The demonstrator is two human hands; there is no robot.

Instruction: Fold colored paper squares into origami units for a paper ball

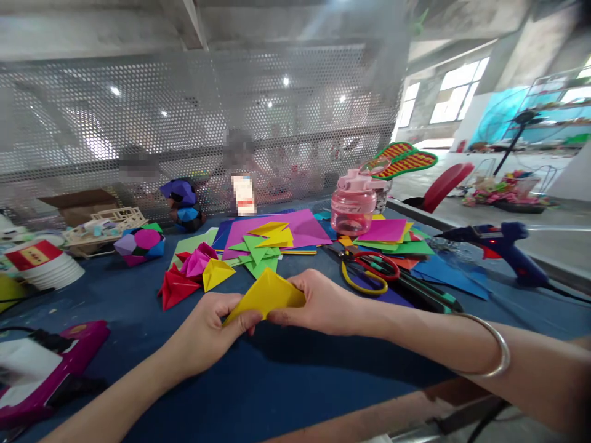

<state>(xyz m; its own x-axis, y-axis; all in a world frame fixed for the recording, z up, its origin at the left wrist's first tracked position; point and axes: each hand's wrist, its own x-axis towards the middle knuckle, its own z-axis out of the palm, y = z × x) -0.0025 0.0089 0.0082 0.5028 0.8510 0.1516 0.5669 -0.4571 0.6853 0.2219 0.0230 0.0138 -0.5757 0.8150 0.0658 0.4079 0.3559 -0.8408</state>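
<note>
A folded piece of yellow paper (266, 294) is held up just above the blue tabletop, its pointed corner facing away from me. My left hand (215, 326) pinches its lower left corner between thumb and fingers. On the other side, my right hand (318, 301) grips the right edge, thumb below and fingers behind. Beyond the hands lie folded paper pieces: a red one (178, 288), a magenta one (199, 261), a smaller yellow one (218, 274) and green ones (258, 253). Part of the held paper is hidden by my fingers.
To the right are scissors (369, 284), a blue glue gun (505, 240), a pink bottle (353, 203) and stacked coloured paper (383, 230). On the left stand paper cups (46, 267), a paper ball (140, 246) and a magenta power strip (69, 363). A perforated metal screen (277, 111) rises behind.
</note>
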